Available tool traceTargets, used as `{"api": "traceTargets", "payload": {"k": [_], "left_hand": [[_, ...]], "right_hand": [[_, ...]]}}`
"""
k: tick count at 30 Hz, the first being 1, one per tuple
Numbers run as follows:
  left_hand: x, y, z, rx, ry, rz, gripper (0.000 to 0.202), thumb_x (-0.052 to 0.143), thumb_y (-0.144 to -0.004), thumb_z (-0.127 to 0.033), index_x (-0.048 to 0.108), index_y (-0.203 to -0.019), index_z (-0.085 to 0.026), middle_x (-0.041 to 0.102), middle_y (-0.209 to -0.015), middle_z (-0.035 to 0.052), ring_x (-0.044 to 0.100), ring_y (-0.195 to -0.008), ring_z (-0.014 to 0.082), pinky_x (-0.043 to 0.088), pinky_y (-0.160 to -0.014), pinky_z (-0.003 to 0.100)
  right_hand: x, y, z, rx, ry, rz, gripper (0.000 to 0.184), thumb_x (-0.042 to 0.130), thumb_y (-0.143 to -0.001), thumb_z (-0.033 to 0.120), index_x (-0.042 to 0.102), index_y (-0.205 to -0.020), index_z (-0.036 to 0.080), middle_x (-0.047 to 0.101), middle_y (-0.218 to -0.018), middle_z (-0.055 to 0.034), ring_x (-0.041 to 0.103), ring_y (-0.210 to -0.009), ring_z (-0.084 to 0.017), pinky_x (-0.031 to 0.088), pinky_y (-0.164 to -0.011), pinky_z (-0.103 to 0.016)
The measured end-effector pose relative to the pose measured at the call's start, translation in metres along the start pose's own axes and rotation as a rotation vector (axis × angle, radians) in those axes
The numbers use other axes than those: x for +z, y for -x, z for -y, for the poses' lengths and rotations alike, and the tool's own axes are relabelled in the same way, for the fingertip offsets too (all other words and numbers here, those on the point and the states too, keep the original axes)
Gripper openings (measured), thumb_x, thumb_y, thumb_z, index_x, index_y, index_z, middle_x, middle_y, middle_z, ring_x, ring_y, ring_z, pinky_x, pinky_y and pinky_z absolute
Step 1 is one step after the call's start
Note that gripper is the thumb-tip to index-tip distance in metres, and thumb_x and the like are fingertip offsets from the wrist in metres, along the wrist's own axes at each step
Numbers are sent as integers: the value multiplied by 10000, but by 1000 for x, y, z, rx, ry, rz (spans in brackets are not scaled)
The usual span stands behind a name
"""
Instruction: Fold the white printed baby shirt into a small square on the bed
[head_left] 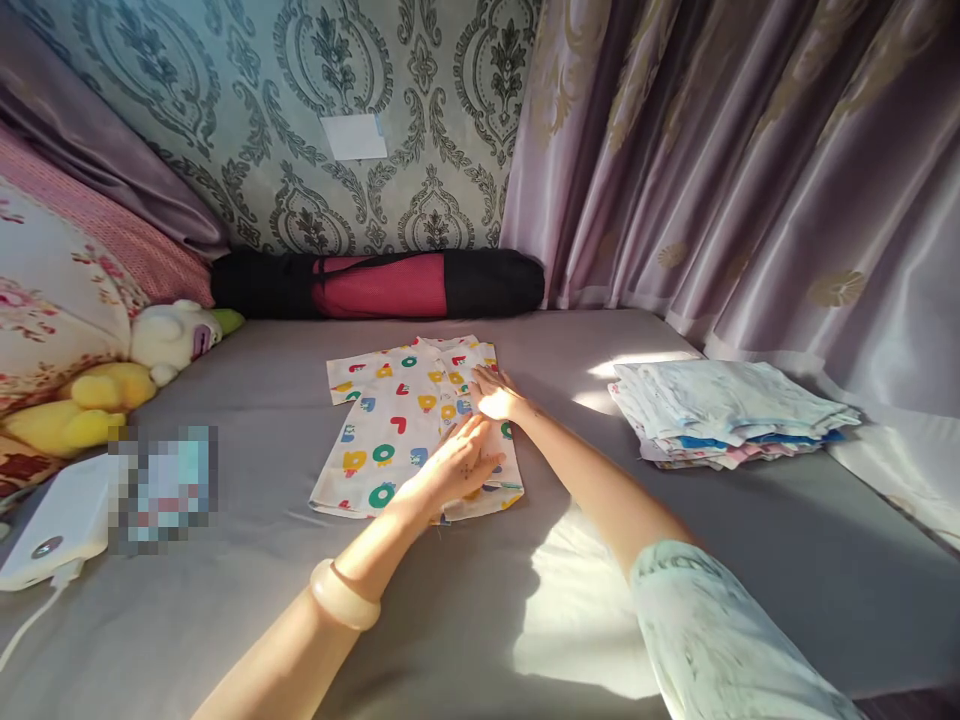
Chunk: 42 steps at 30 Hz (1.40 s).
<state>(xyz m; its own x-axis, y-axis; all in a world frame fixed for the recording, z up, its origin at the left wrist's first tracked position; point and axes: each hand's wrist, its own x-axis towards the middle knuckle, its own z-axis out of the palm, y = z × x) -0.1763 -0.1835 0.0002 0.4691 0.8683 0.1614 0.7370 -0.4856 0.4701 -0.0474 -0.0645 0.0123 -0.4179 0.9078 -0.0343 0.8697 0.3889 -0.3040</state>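
Observation:
A small white short-sleeved shirt point(401, 425) with a colourful letter print lies on the grey sheet in front of me. Its left sleeve is spread out, while the right side looks folded inward over the front. My left hand point(461, 462) rests on the lower right part of the shirt with its fingers extended. Just above it, my right hand point(496, 394) lies on the folded right side near the sleeve, fingers stretched over the cloth. My hands cover part of the fold.
A stack of folded clothes point(731, 405) sits at the right by the curtain point(720, 170). Along the wall lies a black and red roll bag point(379, 285). To the left are plush toys point(176, 335), a white power bank point(64, 520) with a cable, and a blurred object point(171, 485).

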Motion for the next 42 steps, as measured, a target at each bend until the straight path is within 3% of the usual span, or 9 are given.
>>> {"api": "traceTargets", "payload": {"k": [3,9,17,21,23,25,30,36,42], "left_hand": [[1,10,-4,-65,-40,98,649,480,-935,-498,385,-1482,-161,329,-1596,141,222,-1499,299,168,-1234,473],[-5,13,-11,-95,-62,144,683,501,-917,-542,383,-1496,-198,259,-1628,124,156,-1517,306,137,-1232,516],[-12,9,-14,-117,-11,164,672,555,-891,-533,443,-1467,-205,339,-1597,117,200,-1507,308,150,-1236,504],[-30,2,7,-185,23,55,579,488,-927,-514,508,-1412,-199,411,-1556,127,310,-1470,285,216,-1224,452],[-42,2,25,-274,-44,-69,564,456,-943,-469,478,-1438,-200,364,-1581,130,258,-1489,309,156,-1227,513],[-52,5,43,-387,-103,-112,587,428,-949,-462,426,-1476,-203,311,-1604,132,207,-1506,309,141,-1222,534],[-55,15,67,-552,-195,-7,635,381,-952,-495,355,-1513,-199,222,-1636,115,138,-1521,291,117,-1216,526],[-48,16,72,-573,-187,61,666,333,-957,-537,343,-1516,-176,209,-1638,132,123,-1524,290,125,-1208,512],[-50,15,72,-552,-162,61,647,330,-957,-531,360,-1497,-175,231,-1634,144,138,-1521,302,131,-1200,535]], "right_hand": [[7,-17,3,11,10,17,592,210,-1015,372,363,-1524,111,362,-1580,-151,239,-1494,-265,180,-1206,-465],[10,-43,1,59,51,-4,637,219,-1017,417,286,-1550,74,218,-1638,-136,146,-1518,-261,103,-1228,-436],[15,-66,0,139,48,-40,672,236,-1014,437,252,-1545,26,169,-1641,-177,127,-1519,-297,98,-1225,-489],[11,-67,1,143,43,-17,668,223,-1015,454,261,-1552,58,168,-1642,-162,134,-1517,-302,103,-1218,-506],[6,-69,5,122,63,-42,646,205,-1021,435,260,-1557,79,161,-1645,-144,120,-1520,-300,68,-1215,-525],[2,-73,12,70,84,-83,626,192,-1026,420,263,-1562,105,165,-1648,-120,103,-1524,-285,36,-1217,-519],[13,-80,27,-1,51,-34,626,146,-1033,444,242,-1573,141,164,-1656,-84,92,-1527,-253,56,-1224,-492],[26,-81,25,-1,56,-6,631,121,-1035,461,213,-1581,159,163,-1659,-71,91,-1526,-244,58,-1224,-496],[12,-87,30,30,34,52,655,121,-1025,509,226,-1579,177,163,-1658,-81,90,-1527,-255,72,-1223,-508]]}}
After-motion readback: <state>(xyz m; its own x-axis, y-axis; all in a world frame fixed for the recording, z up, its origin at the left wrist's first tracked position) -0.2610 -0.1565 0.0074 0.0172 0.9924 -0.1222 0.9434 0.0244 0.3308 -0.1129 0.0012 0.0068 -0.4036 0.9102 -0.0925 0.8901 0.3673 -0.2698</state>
